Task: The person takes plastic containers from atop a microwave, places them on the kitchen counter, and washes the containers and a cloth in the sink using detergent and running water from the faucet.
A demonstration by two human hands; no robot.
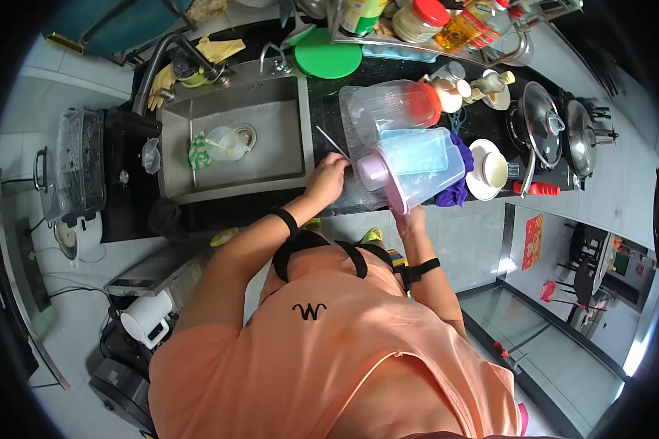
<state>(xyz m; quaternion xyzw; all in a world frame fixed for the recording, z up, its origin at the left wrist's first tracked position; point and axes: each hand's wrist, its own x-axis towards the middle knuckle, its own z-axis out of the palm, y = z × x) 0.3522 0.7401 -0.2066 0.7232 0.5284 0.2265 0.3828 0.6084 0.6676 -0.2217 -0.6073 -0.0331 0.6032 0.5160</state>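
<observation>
My left hand point(329, 178) is closed at the counter's front edge, its fingers pinched at the lower end of a thin white stick-like piece point(331, 140). What exactly it is, I cannot make out. My right hand point(411, 221) grips the near end of a translucent plastic container point(426, 183) with a pink rim and a lilac cap-like part point(374, 170). The container is tilted, and a pale blue area shows through its upper side. Behind it lies a larger clear container point(388, 104) with a red-orange lid point(425, 102). A purple cloth point(458, 186) is beside the held container.
Left is a steel sink point(305, 132) holding a cloudy plastic container point(227, 144) and a green-checked cloth point(198, 151). A round green board point(328, 55) lies behind. To the right are a white bowl point(495, 169), a lidded pan point(540, 117) and a red-handled item point(540, 188). A rack of jars point(414, 22) overhangs the back.
</observation>
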